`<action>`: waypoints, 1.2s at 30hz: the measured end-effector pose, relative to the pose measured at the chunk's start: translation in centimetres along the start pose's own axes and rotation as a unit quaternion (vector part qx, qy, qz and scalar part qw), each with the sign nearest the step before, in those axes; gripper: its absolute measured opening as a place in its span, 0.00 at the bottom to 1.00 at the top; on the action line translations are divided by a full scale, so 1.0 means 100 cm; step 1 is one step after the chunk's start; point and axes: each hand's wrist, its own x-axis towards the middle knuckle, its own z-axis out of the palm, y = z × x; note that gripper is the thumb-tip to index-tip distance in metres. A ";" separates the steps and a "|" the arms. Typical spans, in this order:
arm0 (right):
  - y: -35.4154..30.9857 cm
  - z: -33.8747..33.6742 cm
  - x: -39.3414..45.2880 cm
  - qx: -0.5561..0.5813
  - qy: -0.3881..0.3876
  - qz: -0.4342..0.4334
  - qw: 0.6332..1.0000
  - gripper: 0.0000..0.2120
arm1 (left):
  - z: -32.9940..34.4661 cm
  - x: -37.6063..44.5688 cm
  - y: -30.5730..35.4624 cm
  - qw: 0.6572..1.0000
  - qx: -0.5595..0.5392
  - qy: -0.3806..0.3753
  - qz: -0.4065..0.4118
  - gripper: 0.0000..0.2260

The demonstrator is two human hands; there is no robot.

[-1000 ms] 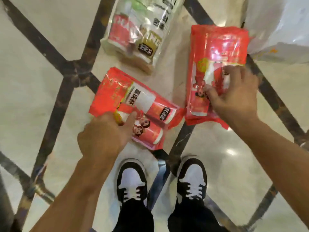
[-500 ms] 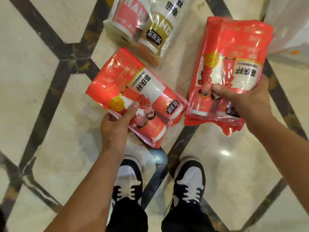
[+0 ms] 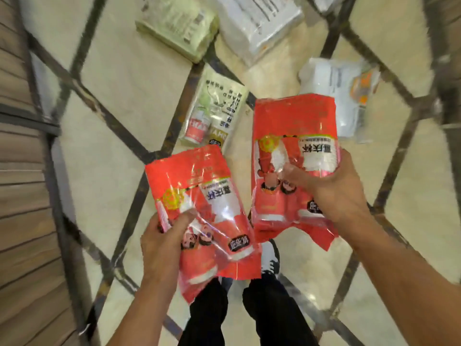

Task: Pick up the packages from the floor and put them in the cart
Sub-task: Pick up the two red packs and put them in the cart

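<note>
Left hand (image 3: pixel 164 245) clamps the left red package (image 3: pixel 199 203), thumb on the front face, fingers (image 3: pixel 185 217) curled around its left edge. Right hand (image 3: pixel 334 193) is closed on the right red package (image 3: pixel 294 151), thumb across the front, fingers wrapped behind its right edge. Both packs are lifted clear of the floor (image 3: pixel 139 78), side by side, not touching as far as I can tell.

Around them, on the floor:
- cream package (image 3: pixel 214 113) with red and olive cup prints at 12 o'clock from the left pack, its lower edge just behind that pack's top corner
- pale green package (image 3: pixel 177 26) at 11 o'clock, further out
- white poly mailer (image 3: pixel 257 23) at 12 o'clock near the frame top, edge over the green one's right side
- clear-wrapped white package (image 3: pixel 344 96) with orange print at 1 o'clock, its lower left hidden behind the right red pack
- another white bundle, top right, cut off by the frame

Wood-slat panel (image 3: pixel 22 196) runs down the 9 o'clock edge. Floor is cream tile with dark inlay lines.

Hard to read: motion blur smears most print; only a few characters on the red packs are legible. The red packs' clear windows show stacked cups inside, count not readable. One shoe (image 3: pixel 270 255) shows between the packs, the other is hidden under the left pack. Black trouser legs (image 3: pixel 269 310) at 6 o'clock. No cart in frame.
</note>
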 end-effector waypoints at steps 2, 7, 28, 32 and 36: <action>-0.054 -0.045 -0.034 0.005 0.017 -0.029 0.999 0.36 | -0.005 -0.054 0.052 0.999 -0.014 -0.021 0.034 0.14; -0.161 -0.175 -0.132 0.051 0.058 -0.089 0.993 0.33 | -0.025 -0.198 0.176 0.983 0.005 -0.107 0.149 0.16; -0.159 -0.443 -0.710 0.300 0.548 -0.076 0.777 0.27 | -0.059 -0.694 0.334 0.687 0.111 -0.624 0.355 0.04; -0.101 -0.436 -0.806 0.314 0.615 -0.038 0.722 0.30 | -0.067 -0.779 0.272 0.601 0.144 -0.719 0.319 0.06; -0.044 -0.422 -0.901 0.328 0.670 -0.001 0.666 0.32 | -0.085 -0.851 0.193 0.530 0.190 -0.774 0.289 0.09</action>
